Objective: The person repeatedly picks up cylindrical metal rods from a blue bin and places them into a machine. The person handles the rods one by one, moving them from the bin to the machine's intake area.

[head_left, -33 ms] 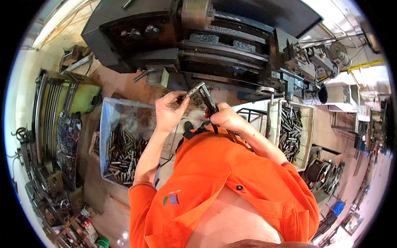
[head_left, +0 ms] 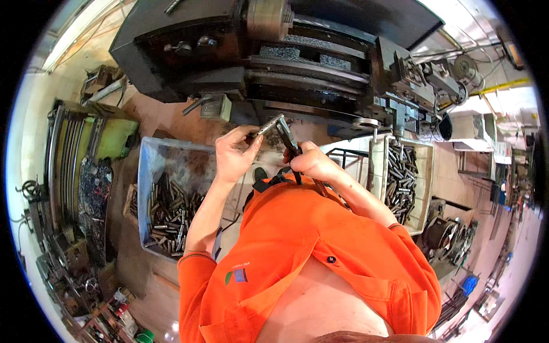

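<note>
My left hand (head_left: 233, 154) pinches a short, grey metal rod (head_left: 266, 126) between thumb and fingers, tilted up to the right. Small dark marks or holes show along its side. My right hand (head_left: 312, 161) is wrapped round a long dark metal tool (head_left: 289, 137), whose exact kind I cannot make out. The tool's upper end meets the far end of the rod; its lower part runs down past my fist toward my waist. Both hands are held out in front of my orange jacket.
A lathe (head_left: 309, 68) with a blurred chuck (head_left: 267, 20) stands ahead. Below left, a blue-rimmed bin (head_left: 143, 188) holds many metal pieces; a pale crate (head_left: 424, 188) at right holds more. A green machine (head_left: 117, 134) stands far left. A handwheel (head_left: 366, 122) juts out beyond my right hand.
The view has shifted very slightly. My hands, the rod and the tool keep the same places.
</note>
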### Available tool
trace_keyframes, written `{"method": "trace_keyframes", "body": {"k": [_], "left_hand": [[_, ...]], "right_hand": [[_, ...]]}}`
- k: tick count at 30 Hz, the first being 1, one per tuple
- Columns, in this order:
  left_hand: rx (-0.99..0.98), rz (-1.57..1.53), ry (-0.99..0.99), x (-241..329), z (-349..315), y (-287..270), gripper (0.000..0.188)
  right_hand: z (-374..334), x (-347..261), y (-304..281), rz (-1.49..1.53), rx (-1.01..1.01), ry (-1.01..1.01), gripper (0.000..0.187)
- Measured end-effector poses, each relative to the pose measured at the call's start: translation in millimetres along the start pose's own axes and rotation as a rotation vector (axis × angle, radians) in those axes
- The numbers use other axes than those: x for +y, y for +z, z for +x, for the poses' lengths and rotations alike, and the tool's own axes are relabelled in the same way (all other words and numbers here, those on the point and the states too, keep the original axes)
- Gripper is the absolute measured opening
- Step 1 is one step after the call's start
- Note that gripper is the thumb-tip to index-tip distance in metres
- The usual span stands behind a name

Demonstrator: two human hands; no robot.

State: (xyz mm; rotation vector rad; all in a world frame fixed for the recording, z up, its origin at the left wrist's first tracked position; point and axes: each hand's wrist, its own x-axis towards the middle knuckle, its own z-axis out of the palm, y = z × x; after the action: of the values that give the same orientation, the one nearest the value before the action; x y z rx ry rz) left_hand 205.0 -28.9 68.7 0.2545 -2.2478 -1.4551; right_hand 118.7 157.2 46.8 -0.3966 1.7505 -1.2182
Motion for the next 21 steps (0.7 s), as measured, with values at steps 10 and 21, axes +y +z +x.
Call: {"method": "trace_keyframes", "body": {"k": [10, 21], "left_hand": [[-0.236, -0.035, -0.020, -6.3, 17.3, 13.0, 0.014], [-0.468, -0.222, -0.044, -26.1, 39.8, 10.4, 0.017]], "right_hand": [[-2.6, 28.4, -2.0, -0.352, 0.167, -0.197, 0.017], [-11.5, 18.4, 21.0, 0.019, 0.342, 0.175, 0.014]]}}
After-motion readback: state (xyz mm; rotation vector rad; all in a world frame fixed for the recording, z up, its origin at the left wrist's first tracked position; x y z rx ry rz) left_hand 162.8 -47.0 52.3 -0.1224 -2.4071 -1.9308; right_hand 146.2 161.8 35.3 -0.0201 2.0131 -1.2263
